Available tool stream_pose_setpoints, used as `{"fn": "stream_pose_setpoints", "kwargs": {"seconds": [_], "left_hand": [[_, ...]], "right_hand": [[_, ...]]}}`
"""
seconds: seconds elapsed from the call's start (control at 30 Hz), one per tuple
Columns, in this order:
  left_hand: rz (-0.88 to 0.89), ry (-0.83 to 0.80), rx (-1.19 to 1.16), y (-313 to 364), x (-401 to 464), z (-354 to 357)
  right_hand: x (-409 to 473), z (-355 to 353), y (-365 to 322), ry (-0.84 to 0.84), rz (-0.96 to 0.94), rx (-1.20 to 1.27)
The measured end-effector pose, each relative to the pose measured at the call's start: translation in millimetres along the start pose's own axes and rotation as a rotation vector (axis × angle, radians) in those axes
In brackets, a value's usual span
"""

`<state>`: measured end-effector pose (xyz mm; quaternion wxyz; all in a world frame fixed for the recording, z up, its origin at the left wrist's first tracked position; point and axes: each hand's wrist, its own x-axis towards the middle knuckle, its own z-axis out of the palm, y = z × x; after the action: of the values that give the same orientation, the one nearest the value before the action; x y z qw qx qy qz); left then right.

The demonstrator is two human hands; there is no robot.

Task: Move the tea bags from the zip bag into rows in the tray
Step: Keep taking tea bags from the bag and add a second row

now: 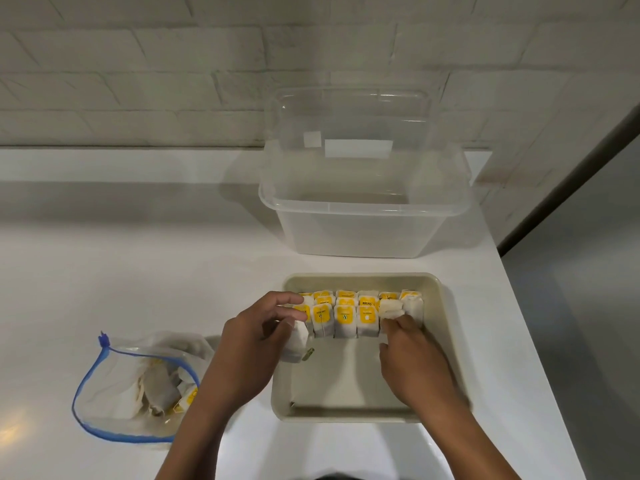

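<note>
Tea bags [344, 315], white paper with yellow tags: rowed in beige plastic tray [446, 327]; more in blue-zip clear bag [138, 382] | left hand [249, 351] pinches one; right hand [412, 362] fingers a row bag | light, soft, tearable; hold by edges

Soft even light, warm glare lower left, perhaps slight blur, bowed edges

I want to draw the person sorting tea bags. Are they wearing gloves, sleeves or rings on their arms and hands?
No gloves. The left hand and the right hand are both bare, and both forearms are bare right down to the bottom edge of the picture, so no sleeves show. I see no rings, watch or bracelet on the parts in view. The fingernails look short and unpainted.
</note>
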<state>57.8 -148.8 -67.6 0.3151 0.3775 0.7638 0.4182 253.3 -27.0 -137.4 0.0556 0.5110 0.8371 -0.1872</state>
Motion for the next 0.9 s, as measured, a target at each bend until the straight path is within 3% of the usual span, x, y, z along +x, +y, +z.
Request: {"fn": "stream_pose_setpoints", "kwargs": {"seconds": [0.9], "left_hand": [[-0.077, -0.043, 0.015, 9, -4, 13]], "right_hand": [[7, 10, 10, 0.036, -0.052, -0.037]]}}
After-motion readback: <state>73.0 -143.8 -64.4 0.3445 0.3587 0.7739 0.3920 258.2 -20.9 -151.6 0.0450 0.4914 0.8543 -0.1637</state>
